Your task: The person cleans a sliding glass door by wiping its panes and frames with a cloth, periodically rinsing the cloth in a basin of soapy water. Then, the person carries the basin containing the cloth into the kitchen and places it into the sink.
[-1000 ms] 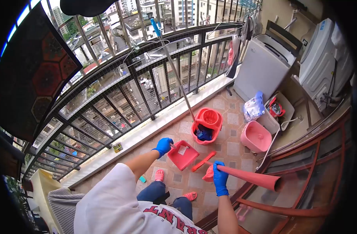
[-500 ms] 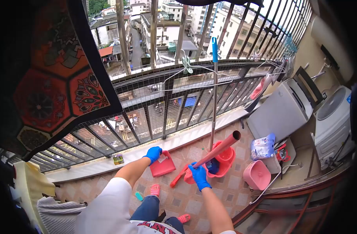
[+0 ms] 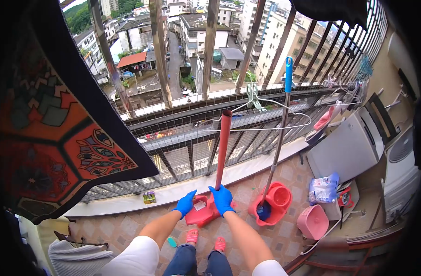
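Observation:
My right hand (image 3: 222, 199), in a blue glove, is wrapped round the lower part of a red broom's long handle (image 3: 223, 147). The handle rises nearly upright and ends in an open tube. The broom's lower end is beside or over a red dustpan (image 3: 201, 212) on the tiled floor, partly hidden by my hand. My left hand (image 3: 186, 204), also blue-gloved, is at the dustpan's left side with fingers stretched out; whether it touches the dustpan I cannot tell.
A red mop bucket (image 3: 279, 209) holds a mop with a blue-tipped pole (image 3: 280, 133). A pink bin (image 3: 312, 222) and a washing machine (image 3: 341, 147) stand at right. Railing bars line the far side. A patterned cloth (image 3: 81, 142) hangs at left; a green brush-like item (image 3: 172, 242) is near my feet.
The broom has swung from a rightward slant over the bucket to nearly upright, left of it. My right hand moved left towards the dustpan. My left hand's fingers have straightened from the dustpan's handle.

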Demonstrator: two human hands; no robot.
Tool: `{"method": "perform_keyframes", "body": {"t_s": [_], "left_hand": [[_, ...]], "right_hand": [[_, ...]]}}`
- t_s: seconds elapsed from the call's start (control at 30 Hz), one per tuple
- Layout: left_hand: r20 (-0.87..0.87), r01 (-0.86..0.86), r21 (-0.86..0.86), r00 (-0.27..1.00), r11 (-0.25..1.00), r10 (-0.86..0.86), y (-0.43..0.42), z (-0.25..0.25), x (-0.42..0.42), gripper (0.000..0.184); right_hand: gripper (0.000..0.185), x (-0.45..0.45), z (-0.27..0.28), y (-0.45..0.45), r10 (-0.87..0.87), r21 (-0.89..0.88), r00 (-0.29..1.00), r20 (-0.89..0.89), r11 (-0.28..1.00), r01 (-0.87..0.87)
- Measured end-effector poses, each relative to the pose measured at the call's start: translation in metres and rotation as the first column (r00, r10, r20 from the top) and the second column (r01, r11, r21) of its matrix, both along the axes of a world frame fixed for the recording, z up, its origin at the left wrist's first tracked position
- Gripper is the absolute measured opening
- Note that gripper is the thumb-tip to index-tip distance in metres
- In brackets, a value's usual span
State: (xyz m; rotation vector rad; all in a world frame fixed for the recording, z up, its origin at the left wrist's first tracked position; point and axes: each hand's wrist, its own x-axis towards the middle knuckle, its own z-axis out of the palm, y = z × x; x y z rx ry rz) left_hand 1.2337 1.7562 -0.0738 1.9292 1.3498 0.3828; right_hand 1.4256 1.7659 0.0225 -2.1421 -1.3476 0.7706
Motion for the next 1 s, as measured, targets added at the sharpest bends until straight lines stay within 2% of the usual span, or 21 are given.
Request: {"method": "perform_keyframes", "body": {"t_s": [0.07,0.1,0.2,0.23,0.27,0.33,0.37,0.47,0.5,0.53,0.57,0.6,0.67,0.7,0.73,0.8,0.87,0.9,0.93,0.97,1.0], "left_hand": [[0.017,-0.197,-0.012,0.98,0.98,0.197,-0.015,0.019,0.003,0.065],[0.035,-0.217,-0.008,0.975,0.976,0.217,-0.023,0.018,0.0,0.07],[0.022,-0.303,0.051,0.953,0.952,0.302,-0.076,0.025,-0.016,0.069],[-0.042,-0.34,-0.048,0.94,0.939,0.338,-0.101,0.039,-0.023,0.067],[-0.054,-0.4,-0.059,0.916,0.915,0.397,-0.127,0.037,-0.036,0.067],[-0.279,-0.426,-0.238,0.891,0.873,0.359,-0.196,0.02,-0.064,0.061],[-0.298,-0.498,-0.241,0.855,0.833,0.425,-0.235,0.018,-0.076,0.061],[-0.412,-0.732,-0.237,0.671,0.639,0.616,-0.341,0.029,-0.084,0.053],[-0.379,-0.8,-0.263,0.6,0.539,0.705,-0.371,0.037,-0.081,0.052],[-0.346,-0.859,-0.282,0.506,0.427,0.79,-0.4,0.046,-0.077,0.05],[-0.323,-0.92,-0.202,0.386,0.335,0.864,-0.422,0.056,-0.065,0.039],[-0.321,-0.955,-0.177,0.285,0.238,0.903,-0.438,0.063,-0.056,0.039],[-0.285,-0.965,-0.195,0.224,0.173,0.932,-0.461,0.074,-0.037,0.029],[-0.285,-0.946,-0.291,0.229,0.143,0.931,-0.464,0.08,-0.027,0.028],[-0.279,-0.915,-0.386,0.235,0.115,0.931,-0.464,0.088,-0.019,0.028],[-0.15,-0.835,-0.547,0.172,0.063,0.974,-0.457,0.107,0.003,0.046],[-0.006,-0.704,-0.709,0.076,0.05,0.997,-0.457,0.108,0.012,0.065],[0.061,-0.652,-0.755,0.036,0.07,0.997,-0.465,0.101,0.012,0.074],[0.07,-0.66,-0.75,-0.007,0.048,0.998,-0.479,0.118,0.008,0.074],[0.183,-0.666,-0.746,-0.195,0.007,0.964,-0.494,0.149,0.005,0.075],[0.291,-0.668,-0.744,-0.367,-0.032,0.883,-0.512,0.167,0.001,0.076]], "right_hand": [[0.043,0.001,-0.01,0.025,0.024,-0.051,0.999,-0.04,0.998,-0.026],[0.044,0.0,-0.011,0.036,0.033,-0.041,0.998,-0.046,0.999,-0.035],[0.043,-0.001,-0.018,0.065,0.134,-0.044,0.989,-0.056,0.99,-0.137],[0.042,-0.001,-0.022,0.074,0.151,-0.028,0.985,-0.078,0.988,-0.154],[0.041,-0.002,-0.028,0.08,0.176,-0.013,0.979,-0.1,0.984,-0.178],[0.041,-0.001,-0.045,0.093,0.227,-0.046,0.964,-0.136,0.971,-0.235],[0.043,0.0,-0.046,0.095,0.262,-0.016,0.951,-0.161,0.963,-0.268],[0.054,0.009,-0.041,0.088,0.37,0.008,0.883,-0.289,0.923,-0.384],[0.069,0.014,-0.054,0.079,0.357,0.084,0.923,-0.142,0.934,-0.348],[0.08,0.022,-0.061,0.066,0.368,0.069,0.916,-0.158,0.93,-0.362],[0.072,0.021,-0.026,0.035,0.346,0.054,0.922,-0.173,0.938,-0.342],[0.061,0.036,-0.074,0.026,0.316,0.028,0.904,-0.288,0.946,-0.322],[0.04,0.045,-0.103,-0.025,0.284,-0.118,0.79,-0.543,0.906,-0.407],[0.032,0.04,-0.124,-0.056,0.344,-0.082,0.658,-0.67,0.846,-0.526],[0.027,0.029,-0.109,-0.093,0.307,-0.171,0.536,-0.787,0.726,-0.667],[0.023,-0.015,-0.099,-0.17,0.39,-0.042,0.298,-0.871,0.546,-0.837],[0.021,-0.073,-0.032,-0.242,0.368,-0.124,0.256,-0.894,0.346,-0.93],[0.021,-0.101,0.007,-0.273,0.452,-0.058,0.156,-0.878,0.223,-0.973],[0.02,-0.128,0.041,-0.301,0.523,0.003,0.048,-0.851,0.096,-0.995],[0.02,-0.152,0.065,-0.326,0.533,0.013,0.017,-0.846,0.053,-0.998],[0.021,-0.175,0.085,-0.351,0.537,0.045,-0.086,-0.839,-0.089,-0.995]]}}
